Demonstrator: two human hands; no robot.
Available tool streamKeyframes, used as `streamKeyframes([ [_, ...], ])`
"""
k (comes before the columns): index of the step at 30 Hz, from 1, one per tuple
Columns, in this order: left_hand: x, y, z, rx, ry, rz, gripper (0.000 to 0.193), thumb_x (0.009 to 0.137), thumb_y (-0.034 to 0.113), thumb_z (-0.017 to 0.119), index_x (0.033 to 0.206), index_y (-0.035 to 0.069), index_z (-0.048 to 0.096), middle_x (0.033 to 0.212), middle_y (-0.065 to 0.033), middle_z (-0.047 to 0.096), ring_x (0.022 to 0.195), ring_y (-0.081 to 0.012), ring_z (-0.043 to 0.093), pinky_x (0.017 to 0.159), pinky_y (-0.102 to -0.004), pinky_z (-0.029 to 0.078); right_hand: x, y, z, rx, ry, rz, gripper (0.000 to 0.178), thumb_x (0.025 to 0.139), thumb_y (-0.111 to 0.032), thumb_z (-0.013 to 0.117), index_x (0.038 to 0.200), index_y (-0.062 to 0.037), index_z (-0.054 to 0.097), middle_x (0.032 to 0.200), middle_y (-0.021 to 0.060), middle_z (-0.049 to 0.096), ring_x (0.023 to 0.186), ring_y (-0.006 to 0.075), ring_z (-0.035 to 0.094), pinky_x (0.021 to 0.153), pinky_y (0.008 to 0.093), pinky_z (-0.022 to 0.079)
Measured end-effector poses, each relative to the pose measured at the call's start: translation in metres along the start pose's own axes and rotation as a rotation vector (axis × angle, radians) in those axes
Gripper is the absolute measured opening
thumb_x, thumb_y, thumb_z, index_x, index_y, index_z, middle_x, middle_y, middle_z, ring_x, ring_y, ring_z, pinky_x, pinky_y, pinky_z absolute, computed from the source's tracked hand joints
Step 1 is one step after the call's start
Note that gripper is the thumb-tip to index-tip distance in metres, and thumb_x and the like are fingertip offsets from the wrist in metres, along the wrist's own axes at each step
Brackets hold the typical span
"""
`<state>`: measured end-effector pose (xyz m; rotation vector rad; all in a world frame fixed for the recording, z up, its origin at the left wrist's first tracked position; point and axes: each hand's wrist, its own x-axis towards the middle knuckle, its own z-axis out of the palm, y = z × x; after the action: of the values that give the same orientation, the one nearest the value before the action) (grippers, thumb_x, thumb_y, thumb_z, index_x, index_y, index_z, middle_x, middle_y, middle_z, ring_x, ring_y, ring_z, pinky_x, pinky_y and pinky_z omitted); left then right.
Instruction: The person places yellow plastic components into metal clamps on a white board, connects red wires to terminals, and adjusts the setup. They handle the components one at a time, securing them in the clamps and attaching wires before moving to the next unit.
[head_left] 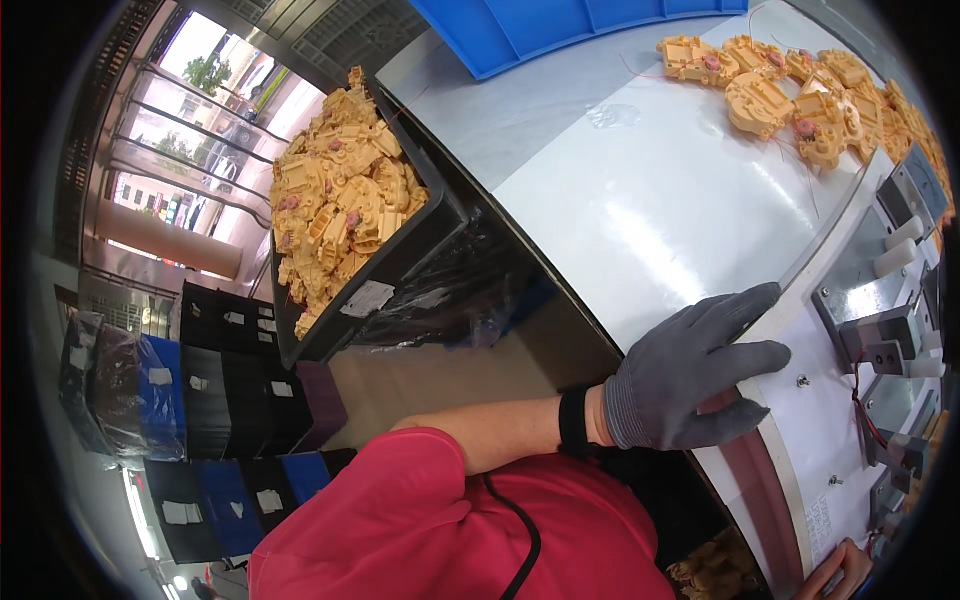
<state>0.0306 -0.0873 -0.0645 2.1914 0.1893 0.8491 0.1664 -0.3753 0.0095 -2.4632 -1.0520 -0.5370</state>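
My left hand, in a grey glove with a black band at the wrist, reaches over the near edge of the work surface. Its fingers are spread and hold nothing. Beneath and beside them is the curved pale rim of a white panel. On that panel sits a fixture of metal plates, white posts and small motors with red and black wires. At the lower right, my bare right hand shows only in part. Its fingers lie slightly apart near the panel's lower end; the rest is out of frame.
Several tan plastic housings with thin red wires lie on the white table at the far right. A blue bin stands at the back. To the left, a black crate is heaped with similar parts. Stacked bins stand farther left.
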Motion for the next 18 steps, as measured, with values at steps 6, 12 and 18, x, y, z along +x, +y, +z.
streamKeyframes([
  [6, 0.0005, 0.0011, -0.0007, -0.010, -0.013, -0.002, 0.053, 0.079, 0.032, 0.072, 0.127, 0.013, 0.058, 0.143, -0.0305, 0.040, 0.125, -0.0462, 0.047, 0.103, -0.0479, 0.040, 0.0013, 0.0015, 0.0013, 0.026, 0.017, -0.027, 0.014, 0.087, -0.008, 0.073, 0.082, 0.0022, 0.065, 0.077, 0.0124, 0.061, 0.071, 0.0247, 0.057, 0.068, 0.0381, 0.050],
  [12, -0.0005, 0.0004, 0.0003, -0.016, -0.011, -0.001, 0.053, 0.079, 0.031, 0.071, 0.127, 0.013, 0.058, 0.144, -0.0306, 0.040, 0.126, -0.0462, 0.047, 0.104, -0.0483, 0.040, 0.0003, 0.0076, 0.0024, 0.043, 0.028, -0.056, 0.014, 0.087, -0.007, 0.073, 0.084, 0.0034, 0.065, 0.077, 0.0129, 0.061, 0.071, 0.0259, 0.057, 0.069, 0.0386, 0.050],
  [18, 0.0000, -0.0004, 0.0015, -0.007, -0.010, 0.006, 0.053, 0.080, 0.032, 0.071, 0.127, 0.013, 0.057, 0.143, -0.0305, 0.040, 0.126, -0.0461, 0.047, 0.103, -0.0484, 0.040, 0.0003, 0.0063, 0.0022, 0.025, 0.031, -0.038, 0.013, 0.087, -0.007, 0.073, 0.084, 0.0032, 0.065, 0.077, 0.0126, 0.062, 0.071, 0.0260, 0.057, 0.067, 0.0380, 0.050],
])
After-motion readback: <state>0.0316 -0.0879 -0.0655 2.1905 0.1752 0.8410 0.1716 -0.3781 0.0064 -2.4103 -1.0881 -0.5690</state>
